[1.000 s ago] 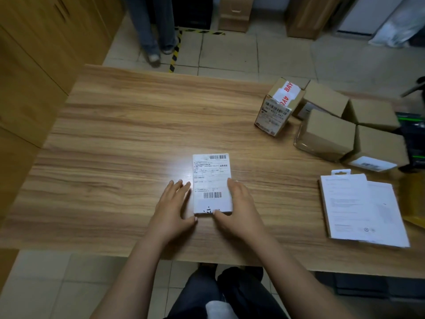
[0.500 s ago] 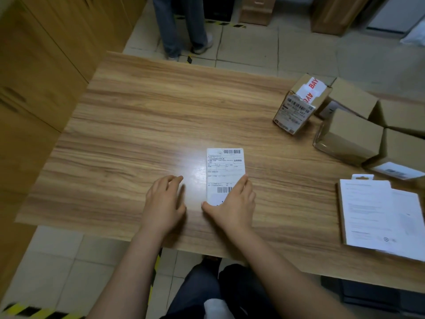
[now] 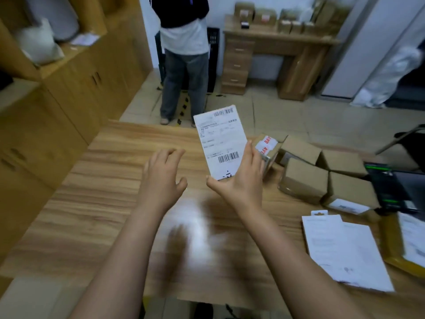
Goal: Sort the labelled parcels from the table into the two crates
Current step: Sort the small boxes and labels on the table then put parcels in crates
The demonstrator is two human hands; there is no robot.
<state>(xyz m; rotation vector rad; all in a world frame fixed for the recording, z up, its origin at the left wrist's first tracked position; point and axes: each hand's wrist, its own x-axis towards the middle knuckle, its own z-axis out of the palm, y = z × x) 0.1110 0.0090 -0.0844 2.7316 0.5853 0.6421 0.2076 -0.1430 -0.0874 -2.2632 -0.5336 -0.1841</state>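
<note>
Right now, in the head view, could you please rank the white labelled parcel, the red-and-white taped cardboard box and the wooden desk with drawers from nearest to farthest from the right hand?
1. White labelled parcel, held in the right hand.
2. Red-and-white taped cardboard box, just right of it.
3. Wooden desk with drawers, across the room.

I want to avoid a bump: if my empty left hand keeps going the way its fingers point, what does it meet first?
Probably nothing soon. The left hand points up and away over bare table; the white labelled parcel sits off to its right in the right hand. Depth is unclear.

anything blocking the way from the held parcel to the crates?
Cannot tell: no crate is clearly in view. The right hand holds the parcel clear above the table; a standing person is beyond the table's far edge.
</note>
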